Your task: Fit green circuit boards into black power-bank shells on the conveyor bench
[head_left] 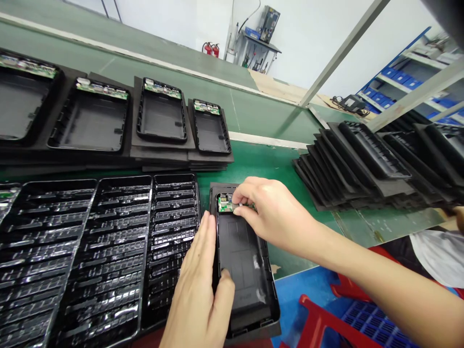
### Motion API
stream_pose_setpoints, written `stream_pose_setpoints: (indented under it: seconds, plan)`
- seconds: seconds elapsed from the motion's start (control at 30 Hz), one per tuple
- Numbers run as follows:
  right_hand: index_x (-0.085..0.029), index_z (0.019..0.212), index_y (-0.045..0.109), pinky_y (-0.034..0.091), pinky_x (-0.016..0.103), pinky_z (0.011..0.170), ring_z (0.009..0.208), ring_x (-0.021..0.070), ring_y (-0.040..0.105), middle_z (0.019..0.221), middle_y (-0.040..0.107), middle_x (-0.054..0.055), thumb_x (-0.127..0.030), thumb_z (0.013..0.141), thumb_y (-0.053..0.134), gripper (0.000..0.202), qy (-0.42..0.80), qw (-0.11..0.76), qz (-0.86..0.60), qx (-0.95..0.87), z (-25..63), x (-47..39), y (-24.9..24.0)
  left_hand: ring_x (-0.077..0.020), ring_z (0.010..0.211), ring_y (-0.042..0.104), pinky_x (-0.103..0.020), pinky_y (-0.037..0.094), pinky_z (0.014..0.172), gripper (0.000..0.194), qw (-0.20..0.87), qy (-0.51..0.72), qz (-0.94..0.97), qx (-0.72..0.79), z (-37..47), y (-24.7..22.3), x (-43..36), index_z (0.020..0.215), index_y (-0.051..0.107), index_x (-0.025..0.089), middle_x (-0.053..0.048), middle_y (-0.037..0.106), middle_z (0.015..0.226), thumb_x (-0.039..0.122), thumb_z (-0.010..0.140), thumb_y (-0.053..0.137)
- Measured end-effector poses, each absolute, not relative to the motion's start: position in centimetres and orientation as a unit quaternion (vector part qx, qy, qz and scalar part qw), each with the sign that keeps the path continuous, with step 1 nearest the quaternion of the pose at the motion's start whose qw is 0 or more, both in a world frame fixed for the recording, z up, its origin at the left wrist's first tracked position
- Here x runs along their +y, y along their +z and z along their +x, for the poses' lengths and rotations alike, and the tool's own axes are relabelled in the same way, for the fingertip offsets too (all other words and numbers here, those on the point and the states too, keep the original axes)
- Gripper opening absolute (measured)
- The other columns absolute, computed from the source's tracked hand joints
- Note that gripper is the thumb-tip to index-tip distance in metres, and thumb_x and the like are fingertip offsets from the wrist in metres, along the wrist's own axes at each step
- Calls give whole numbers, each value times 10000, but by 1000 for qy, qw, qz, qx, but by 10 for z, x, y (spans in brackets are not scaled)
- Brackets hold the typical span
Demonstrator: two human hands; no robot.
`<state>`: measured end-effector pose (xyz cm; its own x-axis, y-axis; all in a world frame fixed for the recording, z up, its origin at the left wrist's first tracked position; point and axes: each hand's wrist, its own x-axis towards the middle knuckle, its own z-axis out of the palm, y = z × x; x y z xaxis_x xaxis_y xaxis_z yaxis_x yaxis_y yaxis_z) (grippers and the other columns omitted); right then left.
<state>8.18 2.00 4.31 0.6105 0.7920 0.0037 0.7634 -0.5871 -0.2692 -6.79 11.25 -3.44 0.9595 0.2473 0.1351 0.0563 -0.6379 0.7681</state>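
A black plastic casing [244,261] lies on dark sheets in front of me, with a green circuit board [225,203] at its far end. My left hand [201,285] rests along the casing's left edge, fingers together and straight, the thumb apart over the inside; it holds nothing. At the board, the thumb and index finger of my right hand [266,205] are pinched around a small light-coloured piece, too small to name. Part of the board is hidden behind these fingers.
Left of the casing is a slotted black tray [146,251]. Behind it, several casings with boards [162,111] lie on dark sheets. A leaning stack of sheets and casings [340,164] stands at the right. Below the bench edge are red stools [319,321] and part of a person [440,256].
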Motion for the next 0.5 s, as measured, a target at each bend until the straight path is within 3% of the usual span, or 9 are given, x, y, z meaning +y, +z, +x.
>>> stream_pose_setpoints:
  seconds: [0.2,0.5]
  plan:
    - [-145,750,594,382,255,607,677,145,537,723,580,18,-76,762,584,71,68,131,-886,-439,84,21,41,-125,1368,230,-317,231,1101,645,421,111,896,84,-65,-35,114,1445,95,275,23,188,1530,154,877,376]
    - [-124,797,586,420,289,655,762,193,541,771,581,56,-65,806,541,75,18,53,-876,-479,77,21,37,-138,1360,257,-309,252,1091,635,405,134,901,74,-64,-39,117,1444,134,245,0,228,1520,153,867,385]
